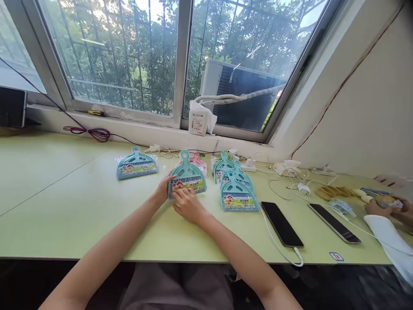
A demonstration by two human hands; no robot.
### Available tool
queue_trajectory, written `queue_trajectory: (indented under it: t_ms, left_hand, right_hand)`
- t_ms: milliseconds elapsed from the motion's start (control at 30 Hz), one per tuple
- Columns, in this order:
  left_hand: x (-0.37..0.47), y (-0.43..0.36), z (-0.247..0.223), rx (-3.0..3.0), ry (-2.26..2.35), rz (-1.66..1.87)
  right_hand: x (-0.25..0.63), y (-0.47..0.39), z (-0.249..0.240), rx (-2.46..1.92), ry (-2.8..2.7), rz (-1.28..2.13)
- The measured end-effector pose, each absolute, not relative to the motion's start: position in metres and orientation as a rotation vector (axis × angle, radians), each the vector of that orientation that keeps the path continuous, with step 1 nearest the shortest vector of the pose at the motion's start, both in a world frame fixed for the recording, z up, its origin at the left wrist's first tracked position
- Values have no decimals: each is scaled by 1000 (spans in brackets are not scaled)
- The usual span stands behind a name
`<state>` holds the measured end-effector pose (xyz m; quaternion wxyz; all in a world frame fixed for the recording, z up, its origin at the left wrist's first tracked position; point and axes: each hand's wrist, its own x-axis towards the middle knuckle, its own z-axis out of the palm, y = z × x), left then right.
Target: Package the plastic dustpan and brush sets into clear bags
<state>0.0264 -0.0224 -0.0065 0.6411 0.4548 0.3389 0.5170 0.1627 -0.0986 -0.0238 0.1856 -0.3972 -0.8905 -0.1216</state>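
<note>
A teal dustpan-and-brush set point(185, 165) in clear wrap stands tilted up in front of me, a printed label across its bristles. My left hand point(164, 187) grips its left edge. The fingers of my right hand point(189, 204) are bent against its lower edge, below the label. Behind it a pink set point(197, 160) shows in part. Another wrapped teal set point(137, 163) lies to the left. On the right, several teal sets point(238, 193) overlap in a group.
Two phones point(282, 224) point(334, 223) lie on the green table point(80, 215) at the right, near white cables and chargers point(303, 188). Another person's hands point(383, 208) hold something at the far right. A small box point(198, 120) stands on the window sill.
</note>
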Motion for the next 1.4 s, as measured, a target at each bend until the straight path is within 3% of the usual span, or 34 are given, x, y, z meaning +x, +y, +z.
queue_trajectory:
  t_ms: [167,400,767,1400]
  left_hand:
    - [27,-26,-9,1062,711,1113]
    - [34,-24,-19,1011,618,1082]
    - [34,-27,-13,811,671,1157]
    - [31,-5,-40,755,797,1462]
  right_hand:
    - [165,-98,-22,-1166,-2374,-158]
    - [156,-100,-30,-1346,-2130,-164]
    - [159,-100,-27,-1367,-2181,-62]
    - [169,-91,-30,-1234,-2171,-199]
